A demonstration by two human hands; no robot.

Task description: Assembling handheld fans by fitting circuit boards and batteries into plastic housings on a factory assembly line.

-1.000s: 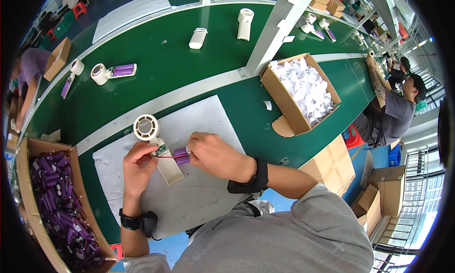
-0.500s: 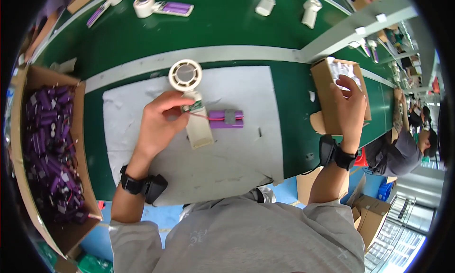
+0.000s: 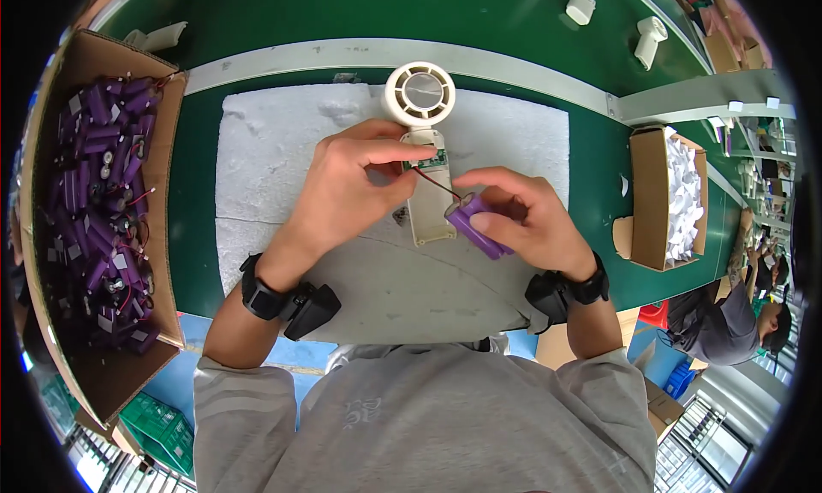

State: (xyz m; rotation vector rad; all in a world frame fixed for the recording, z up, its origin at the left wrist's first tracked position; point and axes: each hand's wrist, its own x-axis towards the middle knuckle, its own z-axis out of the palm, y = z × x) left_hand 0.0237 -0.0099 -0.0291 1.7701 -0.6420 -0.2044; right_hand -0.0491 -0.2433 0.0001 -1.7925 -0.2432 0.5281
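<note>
We see our left hand (image 3: pixel 355 189) pinched narrow on the open handle of a small cream handheld fan (image 3: pixel 421 142), its fingertips pressing at the little green circuit board (image 3: pixel 434 160) just below the round fan head. Our right hand (image 3: pixel 522 219) is closed around a purple battery cell (image 3: pixel 476 229), thumb on top and fingers curled beneath. The fan lies on the white foam mat (image 3: pixel 282 142) with its long axis running away from us, head far and handle near, squarely between the two hands; the cell sits just beside the handle's lower right edge, tilted across it rather than in line with it. A thin red wire (image 3: pixel 437 185) bridges from the board to the cell's near end. The right hand is the nearer one to the cell, the left to the board. We cannot tell whether the wire is already fixed at either end, since the fingertips cover the joint at the board and the cell's far end is hidden inside the right palm. A cardboard box of purple cells (image 3: pixel 94 202) stands at our left.
</note>
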